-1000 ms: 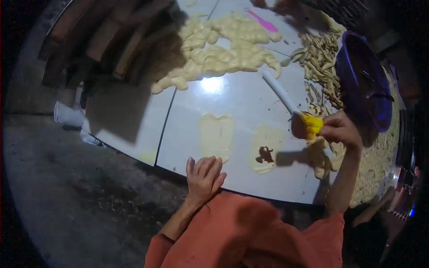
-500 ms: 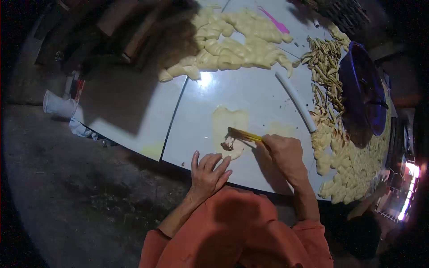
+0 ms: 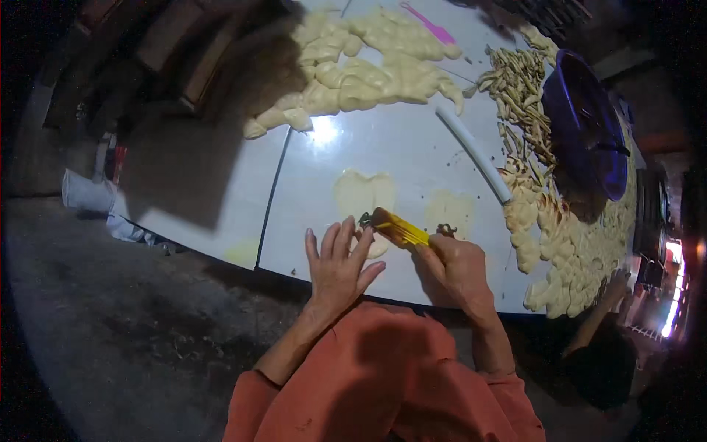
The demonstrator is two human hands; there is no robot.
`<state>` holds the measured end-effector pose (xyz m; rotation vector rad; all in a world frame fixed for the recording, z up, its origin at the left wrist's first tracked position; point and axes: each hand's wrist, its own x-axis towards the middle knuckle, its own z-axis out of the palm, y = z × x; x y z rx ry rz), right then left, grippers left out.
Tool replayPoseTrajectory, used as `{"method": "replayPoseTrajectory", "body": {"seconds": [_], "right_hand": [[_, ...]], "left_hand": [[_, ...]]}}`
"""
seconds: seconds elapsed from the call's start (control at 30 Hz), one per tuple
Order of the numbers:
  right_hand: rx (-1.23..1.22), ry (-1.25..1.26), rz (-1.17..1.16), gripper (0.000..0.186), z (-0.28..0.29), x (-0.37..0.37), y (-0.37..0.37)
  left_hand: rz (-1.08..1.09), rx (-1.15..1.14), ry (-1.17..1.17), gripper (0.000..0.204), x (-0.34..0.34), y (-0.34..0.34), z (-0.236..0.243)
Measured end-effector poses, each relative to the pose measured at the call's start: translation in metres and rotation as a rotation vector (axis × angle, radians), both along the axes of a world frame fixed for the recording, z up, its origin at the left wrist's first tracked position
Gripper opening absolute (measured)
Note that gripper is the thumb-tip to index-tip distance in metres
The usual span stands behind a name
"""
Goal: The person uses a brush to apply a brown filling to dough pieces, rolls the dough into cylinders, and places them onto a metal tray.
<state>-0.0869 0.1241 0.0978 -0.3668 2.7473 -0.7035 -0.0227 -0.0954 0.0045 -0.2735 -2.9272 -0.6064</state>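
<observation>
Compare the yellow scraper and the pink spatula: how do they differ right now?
Use: the yellow scraper is gripped in the right hand; the pink spatula lies loose toward the table's far side.
Colour: the yellow scraper is dark brown at its far end; the pink spatula looks evenly pink.
Shared: both are brightly coloured hand tools.

Open bench (image 3: 398, 144) lies between the dough heap (image 3: 368, 87) and the flat sheets (image 3: 361, 190), and also left of the left hand (image 3: 339, 261). Rightward, the rod (image 3: 473, 153) bars a low pass, with strips (image 3: 523, 88) and tub (image 3: 585, 125) beyond. The right hand's (image 3: 458, 265) scraper (image 3: 401, 230) blocks the gap between the hands.
</observation>
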Motion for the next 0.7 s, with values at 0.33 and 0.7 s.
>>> {"method": "replayPoseTrajectory", "body": {"seconds": [0.33,0.7], "right_hand": [[-0.154,-0.157,-0.076,0.032,-0.019,0.001,0.018],[-0.059,0.143,-0.292,0.018,-0.025,0.063,0.107]], "left_hand": [[-0.056,-0.039,0.061,0.062,0.025,-0.004,-0.015],[-0.045,-0.062,0.146,0.044,0.026,-0.006,-0.018]]}}
